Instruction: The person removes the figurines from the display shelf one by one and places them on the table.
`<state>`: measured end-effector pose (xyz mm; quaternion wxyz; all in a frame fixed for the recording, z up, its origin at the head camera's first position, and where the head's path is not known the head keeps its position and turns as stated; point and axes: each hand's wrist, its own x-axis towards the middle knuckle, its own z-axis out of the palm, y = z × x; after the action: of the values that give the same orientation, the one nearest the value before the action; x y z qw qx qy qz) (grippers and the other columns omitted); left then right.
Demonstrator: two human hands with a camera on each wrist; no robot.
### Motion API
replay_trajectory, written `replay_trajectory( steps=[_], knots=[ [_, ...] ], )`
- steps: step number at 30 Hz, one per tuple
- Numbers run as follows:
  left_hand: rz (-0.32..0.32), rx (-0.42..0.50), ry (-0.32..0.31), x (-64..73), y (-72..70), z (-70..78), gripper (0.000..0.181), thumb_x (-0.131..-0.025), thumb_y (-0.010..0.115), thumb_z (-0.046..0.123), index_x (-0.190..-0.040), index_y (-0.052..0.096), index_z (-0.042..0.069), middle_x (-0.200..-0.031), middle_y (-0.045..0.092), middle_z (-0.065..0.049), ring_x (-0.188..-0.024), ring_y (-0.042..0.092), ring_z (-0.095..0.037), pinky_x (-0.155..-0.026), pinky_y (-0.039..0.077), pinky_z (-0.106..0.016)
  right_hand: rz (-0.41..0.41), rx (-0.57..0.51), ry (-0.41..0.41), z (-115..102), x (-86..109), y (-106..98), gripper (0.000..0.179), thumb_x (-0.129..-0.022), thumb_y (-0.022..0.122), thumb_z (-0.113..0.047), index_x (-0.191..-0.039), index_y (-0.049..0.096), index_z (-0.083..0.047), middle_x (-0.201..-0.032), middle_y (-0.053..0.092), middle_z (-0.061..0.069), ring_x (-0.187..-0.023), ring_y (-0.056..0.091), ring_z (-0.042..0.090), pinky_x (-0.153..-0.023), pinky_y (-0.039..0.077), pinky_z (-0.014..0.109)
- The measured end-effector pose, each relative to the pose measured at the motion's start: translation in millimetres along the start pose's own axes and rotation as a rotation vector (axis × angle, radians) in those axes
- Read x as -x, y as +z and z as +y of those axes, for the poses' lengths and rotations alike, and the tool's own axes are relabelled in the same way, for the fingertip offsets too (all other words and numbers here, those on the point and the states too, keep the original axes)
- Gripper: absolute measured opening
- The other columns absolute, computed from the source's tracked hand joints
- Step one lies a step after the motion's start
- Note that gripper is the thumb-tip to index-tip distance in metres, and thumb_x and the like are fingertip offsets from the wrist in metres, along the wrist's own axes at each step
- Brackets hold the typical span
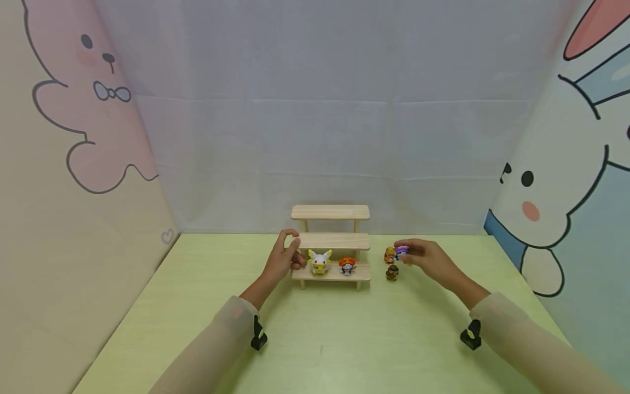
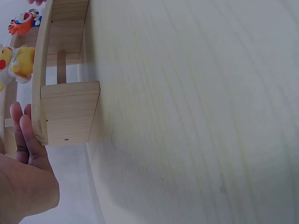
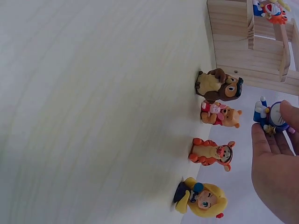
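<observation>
My right hand (image 1: 430,261) pinches a small blue-and-white cat figurine with a purple hat (image 3: 275,114) between thumb and fingers. In the head view it overlaps the honey-coloured bear figurine (image 1: 390,255), with an owl figurine (image 1: 392,272) in front. At the left end of a three-tier wooden shelf (image 1: 334,241), my left hand (image 1: 283,258) has its fingers extended against the lower board, as the left wrist view shows. A white-and-yellow figurine with big ears (image 1: 320,262) stands on the lowest tier. Beside it is a blue-and-white figurine in an orange hat (image 1: 347,266).
In the right wrist view, a tiger figurine (image 3: 212,154) and a yellow-haired figurine (image 3: 201,198) line up past the bear and owl on the pale table (image 1: 315,339). A white curtain (image 1: 334,137) hangs behind the shelf; printed panels flank the table.
</observation>
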<state>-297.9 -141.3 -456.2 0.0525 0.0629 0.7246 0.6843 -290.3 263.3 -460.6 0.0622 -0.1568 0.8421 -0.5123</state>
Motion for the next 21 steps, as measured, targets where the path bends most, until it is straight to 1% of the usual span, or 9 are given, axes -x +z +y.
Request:
replay_trajectory(
  steps=[5,10,17,21],
  knots=[
    [-0.007,0.004,-0.004,-0.1,-0.1,-1.0,0.027,-0.112,0.047,0.02,-0.135,0.044,0.007,-0.065,0.066,-0.013,-0.061,0.068,-0.02,-0.057,0.054,-0.029,0.012,0.039,0.011,8.5,5.4,-1.8,0.044,-0.102,0.067,-0.015,-0.141,0.058,0.004,-0.139,0.061,0.024,-0.123,0.064,0.037,-0.095,0.056,0.032],
    [-0.009,-0.001,-0.001,0.4,-0.2,-0.4,0.027,-0.112,0.047,0.02,-0.135,0.044,0.006,-0.065,0.066,-0.014,-0.061,0.068,-0.02,-0.057,0.054,-0.03,0.02,0.022,0.023,16.2,11.4,-3.7,0.042,-0.102,0.067,-0.012,-0.14,0.058,0.004,-0.139,0.061,0.025,-0.125,0.062,0.04,-0.094,0.056,0.028],
    [-0.013,0.009,-0.004,0.4,-0.9,-0.2,0.027,-0.112,0.046,0.02,-0.135,0.043,0.006,-0.066,0.066,-0.014,-0.062,0.068,-0.02,-0.057,0.054,-0.029,0.014,0.018,0.022,23.3,17.4,-3.0,0.042,-0.102,0.067,-0.012,-0.14,0.058,0.006,-0.143,0.057,0.026,-0.126,0.062,0.039,-0.092,0.053,0.02],
    [-0.014,0.004,0.005,0.4,-0.5,-0.8,0.026,-0.112,0.046,0.019,-0.135,0.043,0.006,-0.065,0.065,-0.013,-0.062,0.069,-0.02,-0.057,0.053,-0.029,0.018,0.017,0.028,26.8,19.9,-1.5,0.039,-0.101,0.068,-0.01,-0.136,0.061,0.005,-0.141,0.059,0.026,-0.124,0.063,0.037,-0.091,0.052,0.017]
  ],
)
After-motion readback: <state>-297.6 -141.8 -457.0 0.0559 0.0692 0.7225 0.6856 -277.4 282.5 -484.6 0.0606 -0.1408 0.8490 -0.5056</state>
